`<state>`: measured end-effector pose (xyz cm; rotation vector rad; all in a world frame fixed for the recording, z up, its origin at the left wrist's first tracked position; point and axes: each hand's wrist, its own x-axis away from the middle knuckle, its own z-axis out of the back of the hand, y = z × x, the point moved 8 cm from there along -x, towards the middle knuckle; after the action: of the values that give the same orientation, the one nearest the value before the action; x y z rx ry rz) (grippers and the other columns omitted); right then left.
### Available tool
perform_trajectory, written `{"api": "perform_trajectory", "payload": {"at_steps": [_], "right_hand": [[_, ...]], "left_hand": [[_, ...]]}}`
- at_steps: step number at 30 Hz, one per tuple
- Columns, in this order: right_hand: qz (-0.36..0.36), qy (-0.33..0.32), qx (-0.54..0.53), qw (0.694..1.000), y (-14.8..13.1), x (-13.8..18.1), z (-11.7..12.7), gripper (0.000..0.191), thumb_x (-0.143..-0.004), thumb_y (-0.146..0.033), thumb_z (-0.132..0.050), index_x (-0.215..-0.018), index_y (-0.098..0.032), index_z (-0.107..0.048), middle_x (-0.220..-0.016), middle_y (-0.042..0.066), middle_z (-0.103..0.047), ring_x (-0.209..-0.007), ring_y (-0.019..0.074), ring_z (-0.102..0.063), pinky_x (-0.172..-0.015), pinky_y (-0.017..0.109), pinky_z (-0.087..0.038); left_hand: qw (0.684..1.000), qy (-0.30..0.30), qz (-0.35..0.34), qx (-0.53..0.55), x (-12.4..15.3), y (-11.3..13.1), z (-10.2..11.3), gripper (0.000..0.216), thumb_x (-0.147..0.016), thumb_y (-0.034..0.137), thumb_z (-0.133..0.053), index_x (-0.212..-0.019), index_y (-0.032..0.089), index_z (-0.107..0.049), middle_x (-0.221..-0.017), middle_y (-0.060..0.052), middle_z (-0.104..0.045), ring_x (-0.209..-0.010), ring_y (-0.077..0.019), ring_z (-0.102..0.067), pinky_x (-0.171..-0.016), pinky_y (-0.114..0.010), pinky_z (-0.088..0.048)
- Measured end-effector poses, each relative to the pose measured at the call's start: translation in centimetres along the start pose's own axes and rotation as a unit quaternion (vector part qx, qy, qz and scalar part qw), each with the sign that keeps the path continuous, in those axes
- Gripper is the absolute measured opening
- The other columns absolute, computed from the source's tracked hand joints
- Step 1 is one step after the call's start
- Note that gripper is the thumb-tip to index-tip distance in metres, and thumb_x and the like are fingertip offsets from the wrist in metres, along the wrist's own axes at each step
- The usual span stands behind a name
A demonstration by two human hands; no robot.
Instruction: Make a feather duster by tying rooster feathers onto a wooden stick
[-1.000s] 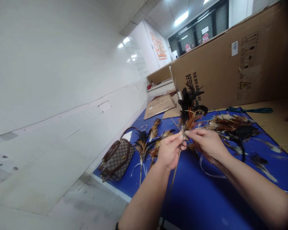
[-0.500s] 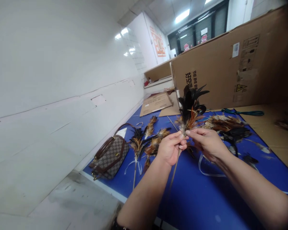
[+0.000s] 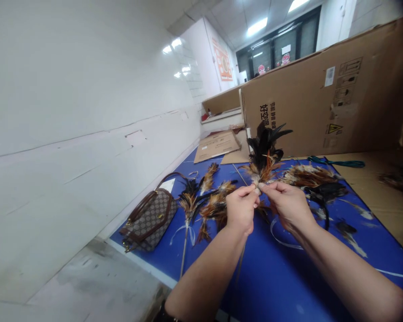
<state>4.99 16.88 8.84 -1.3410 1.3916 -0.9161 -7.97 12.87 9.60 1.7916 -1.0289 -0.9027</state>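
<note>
Both of my hands meet over the table at the base of a feather duster [image 3: 264,147], with black feathers on top and brown ones lower down. My left hand [image 3: 241,209] is closed around its thin stick, just below the feathers; the stick slants down behind the wrist. Thumb and fingers of my right hand [image 3: 290,203] pinch the spot where the feathers join the stick. Whether a loose feather or strip is also between these fingertips, I cannot tell. Left of my hands lies another feather duster [image 3: 188,203] with a pale ribbon, beside brown feather bunches [image 3: 218,199].
A patterned handbag [image 3: 154,219] lies at the left edge of the blue table [image 3: 272,277]. To the right are a brown feather bundle [image 3: 310,175], black feathers [image 3: 329,191] and a white ribbon [image 3: 284,243]. Behind stand a large cardboard box [image 3: 302,112] and a green cord [image 3: 339,162].
My left hand has turned so that its back shows more and its fingers are more hidden. The duster has dipped slightly, and the view has shifted a little.
</note>
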Motion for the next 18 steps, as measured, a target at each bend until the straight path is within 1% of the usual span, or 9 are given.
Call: {"api": "perform_trajectory", "payload": {"at_steps": [3, 7, 10, 14, 18], "right_hand": [[0.05, 0.016, 0.064, 0.997, -1.1, 0.4, 0.1, 0.036, -0.077, -0.052, -0.079, -0.069, -0.018, -0.073, -0.05, -0.002, -0.055, -0.043, 0.01, -0.038, -0.041, 0.025, -0.029], [0.103, 0.022, 0.102, 0.989, -2.1, 0.7, 0.2, 0.033, -0.081, -0.047, -0.076, -0.073, -0.016, -0.078, -0.06, 0.002, -0.064, -0.053, 0.0126, -0.048, -0.05, 0.025, -0.036], [0.104, 0.001, 0.103, 0.989, -2.1, 0.7, 0.0, 0.034, -0.081, -0.048, -0.075, -0.077, -0.015, -0.079, -0.065, 0.003, -0.068, -0.056, 0.0138, -0.052, -0.051, 0.025, -0.037], [0.1, -0.013, 0.094, 0.99, -2.1, 0.7, 0.0, 0.035, -0.082, -0.048, -0.074, -0.08, -0.014, -0.079, -0.07, 0.005, -0.071, -0.059, 0.0148, -0.055, -0.053, 0.025, -0.04], [0.083, -0.005, 0.09, 0.992, -2.2, 0.7, 0.1, 0.034, -0.082, -0.047, -0.074, -0.075, -0.014, -0.078, -0.068, 0.005, -0.07, -0.057, 0.0141, -0.053, -0.051, 0.025, -0.038]], "left_hand": [[0.997, 0.014, -0.059, -0.057, 0.1, 0.7, 0.1, 0.014, -0.072, 0.024, -0.079, -0.08, 0.013, -0.079, -0.071, -0.002, -0.06, -0.058, -0.0092, -0.052, -0.058, -0.025, -0.04], [0.977, 0.016, -0.154, -0.147, 0.4, 2.2, -0.1, 0.01, -0.078, 0.019, -0.073, -0.084, 0.017, -0.081, -0.079, -0.004, -0.067, -0.073, -0.0144, -0.06, -0.071, -0.028, -0.048], [0.958, 0.015, -0.213, -0.189, 1.0, 3.4, -0.6, 0.012, -0.082, 0.017, -0.069, -0.082, 0.018, -0.081, -0.079, -0.005, -0.068, -0.079, -0.0168, -0.062, -0.077, -0.029, -0.049], [0.945, 0.035, -0.241, -0.217, 1.8, 4.3, -1.1, 0.014, -0.084, 0.016, -0.068, -0.075, 0.019, -0.079, -0.075, -0.005, -0.066, -0.074, -0.017, -0.059, -0.076, -0.029, -0.048], [0.921, 0.056, -0.278, -0.268, 2.7, 4.6, -1.6, 0.016, -0.086, 0.014, -0.065, -0.082, 0.019, -0.08, -0.081, -0.008, -0.068, -0.079, -0.0189, -0.062, -0.081, -0.032, -0.049]]}}
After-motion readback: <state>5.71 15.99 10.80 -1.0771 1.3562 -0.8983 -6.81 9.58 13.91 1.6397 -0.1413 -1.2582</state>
